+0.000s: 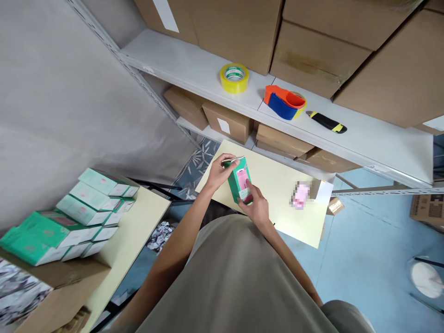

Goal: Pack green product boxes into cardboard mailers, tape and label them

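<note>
A small green product box (pixel 234 183) with a pink picture on its front is held between my two hands above the cream table. My left hand (pixel 219 173) is closed at the box's upper end, with thumb and fingers pinching the pale flap there. My right hand (pixel 257 206) grips the lower right side, thumb at the bottom edge and fingertips against the printed front. What is inside the box is hidden. To the right on the table (pixel 277 203) lies a blurred pink item (pixel 300 194), beside a white and grey carton (pixel 323 191).
Several green boxes (pixel 83 203) are stacked on a side table at left, near an open carton (pixel 65 296) of shredded paper. The shelf (pixel 194 58) ahead carries yellow tape (pixel 234 78), an orange-blue tape dispenser (pixel 282 102), a utility knife (pixel 326 122) and large cardboard boxes (pixel 239 27).
</note>
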Demonstrator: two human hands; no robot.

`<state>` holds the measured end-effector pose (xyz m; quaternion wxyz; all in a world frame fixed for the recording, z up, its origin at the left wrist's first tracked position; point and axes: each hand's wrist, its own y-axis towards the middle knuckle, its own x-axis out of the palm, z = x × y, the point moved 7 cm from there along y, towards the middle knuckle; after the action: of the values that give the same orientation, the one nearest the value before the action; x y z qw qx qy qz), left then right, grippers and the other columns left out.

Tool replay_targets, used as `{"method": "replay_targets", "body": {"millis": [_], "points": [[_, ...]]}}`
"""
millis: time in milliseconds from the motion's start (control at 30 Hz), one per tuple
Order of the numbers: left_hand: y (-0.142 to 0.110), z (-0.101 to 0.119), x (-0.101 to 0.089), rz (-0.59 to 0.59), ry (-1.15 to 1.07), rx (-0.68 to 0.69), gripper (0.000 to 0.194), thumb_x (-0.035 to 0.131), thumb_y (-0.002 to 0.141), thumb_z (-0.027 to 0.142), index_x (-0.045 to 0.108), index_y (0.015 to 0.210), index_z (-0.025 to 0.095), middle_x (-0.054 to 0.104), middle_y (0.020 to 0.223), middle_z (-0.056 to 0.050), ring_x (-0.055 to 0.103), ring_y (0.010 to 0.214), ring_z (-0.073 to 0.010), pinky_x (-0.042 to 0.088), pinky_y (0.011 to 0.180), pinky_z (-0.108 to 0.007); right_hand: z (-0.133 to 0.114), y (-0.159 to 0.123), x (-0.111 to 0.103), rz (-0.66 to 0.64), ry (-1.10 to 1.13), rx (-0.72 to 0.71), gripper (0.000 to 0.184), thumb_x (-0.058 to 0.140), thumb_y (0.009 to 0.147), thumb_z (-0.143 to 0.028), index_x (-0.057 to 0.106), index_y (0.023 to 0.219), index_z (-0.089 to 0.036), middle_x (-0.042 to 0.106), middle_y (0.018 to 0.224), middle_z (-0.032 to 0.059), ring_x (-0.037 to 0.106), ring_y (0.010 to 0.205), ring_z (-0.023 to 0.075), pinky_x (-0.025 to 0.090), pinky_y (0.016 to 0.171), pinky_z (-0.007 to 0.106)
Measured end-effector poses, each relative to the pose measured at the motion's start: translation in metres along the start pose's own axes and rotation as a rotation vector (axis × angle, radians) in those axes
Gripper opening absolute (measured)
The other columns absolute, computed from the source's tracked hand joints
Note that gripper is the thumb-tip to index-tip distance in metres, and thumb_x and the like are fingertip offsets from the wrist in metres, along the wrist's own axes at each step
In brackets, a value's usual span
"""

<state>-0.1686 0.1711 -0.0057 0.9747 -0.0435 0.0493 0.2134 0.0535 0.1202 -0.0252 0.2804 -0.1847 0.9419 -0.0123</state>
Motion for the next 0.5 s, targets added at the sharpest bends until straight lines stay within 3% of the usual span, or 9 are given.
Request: {"method": "replay_targets", "body": {"millis": [67,133,267,367,500], "points": [[-0.011,-0.002,-0.008,-0.028,-0.159,-0.08,0.057,0.087,0.083,0.051,0.07,0.132,0.028,0.071,0.146,-0.01,0.068,0.132,-0.0273,0.057,0.105,-0.04,0.006,0.003,-0.001,0.013,0.224,0.047,0.079,0.078,0.085,-0.041,0.059,0.161,-0.027,0.075,0.139,0.0096,0.074,0.099,0.0246,0.064,0.088,0.038],[-0.032,-0.013,-0.013,-0.072,-0.33,-0.23,0.073,0.09,0.081,0.052,0.062,0.146,0.033,0.065,0.157,-0.011,0.069,0.134,-0.0281,0.059,0.105,-0.042,0.016,0.005,0.005,-0.043,0.521,0.154,0.083,0.079,0.084,-0.048,0.057,0.161,-0.027,0.079,0.127,0.007,0.075,0.098,0.024,0.066,0.083,0.036],[-0.092,-0.038,-0.003,-0.237,-0.459,-0.523,0.075,0.098,0.072,0.054,0.07,0.136,0.027,0.075,0.139,-0.014,0.079,0.111,-0.0303,0.066,0.09,-0.045,0.025,0.004,0.023,-0.185,0.943,0.355,0.086,0.084,0.079,-0.06,0.058,0.157,-0.034,0.081,0.115,0.0035,0.078,0.103,0.0292,0.069,0.082,0.044],[-0.124,-0.046,0.006,-0.246,-0.505,-0.572,0.07,0.099,0.069,0.053,0.073,0.128,0.024,0.079,0.127,-0.011,0.08,0.107,-0.0312,0.068,0.087,-0.046,0.024,0.004,0.026,-0.208,0.996,0.375,0.09,0.087,0.075,-0.061,0.058,0.155,-0.034,0.081,0.116,0.0042,0.078,0.11,0.0324,0.069,0.088,0.047],[-0.133,-0.052,0.003,-0.124,-0.473,-0.542,0.067,0.098,0.067,0.05,0.074,0.123,0.023,0.077,0.132,-0.01,0.078,0.112,-0.0318,0.067,0.087,-0.043,0.021,0.008,0.025,-0.273,0.923,0.316,0.081,0.083,0.081,-0.061,0.061,0.153,-0.034,0.081,0.123,0.004,0.076,0.115,0.0309,0.066,0.095,0.046]]}}
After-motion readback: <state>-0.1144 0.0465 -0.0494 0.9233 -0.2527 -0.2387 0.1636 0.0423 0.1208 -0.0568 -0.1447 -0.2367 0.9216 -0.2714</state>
